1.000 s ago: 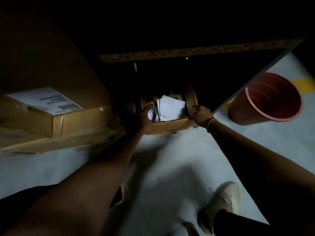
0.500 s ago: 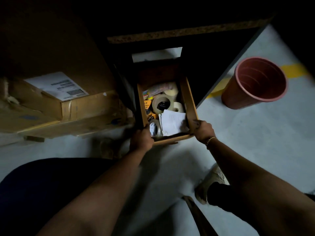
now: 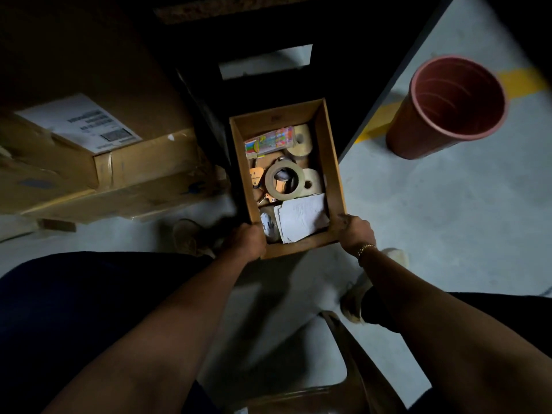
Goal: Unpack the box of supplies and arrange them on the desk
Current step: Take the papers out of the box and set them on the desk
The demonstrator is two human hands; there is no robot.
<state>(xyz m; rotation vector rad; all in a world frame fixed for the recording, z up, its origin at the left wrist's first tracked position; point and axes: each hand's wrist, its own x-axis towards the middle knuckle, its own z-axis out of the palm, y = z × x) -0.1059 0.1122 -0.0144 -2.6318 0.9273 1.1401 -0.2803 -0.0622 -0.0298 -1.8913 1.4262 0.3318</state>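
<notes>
An open cardboard box (image 3: 332, 156) of supplies lies on the pale floor, half out from under the dark desk (image 3: 268, 13). Inside I see a brown tape roll (image 3: 284, 180), paler tape rolls (image 3: 310, 182), a colourful packet (image 3: 268, 142), small orange items (image 3: 257, 176) and folded white paper (image 3: 301, 218). My left hand (image 3: 246, 241) grips the box's near left corner. My right hand (image 3: 355, 231) grips its near right corner.
A large cardboard carton (image 3: 89, 162) with a white label lies to the left. A reddish-brown bin (image 3: 448, 106) stands upright on the right beside a yellow floor line. My legs and shoes are below, and a chair edge (image 3: 343, 354) sits at the bottom.
Both hands have drawn the box out from under the desk towards me, so its whole inside now shows. The view has tilted further down.
</notes>
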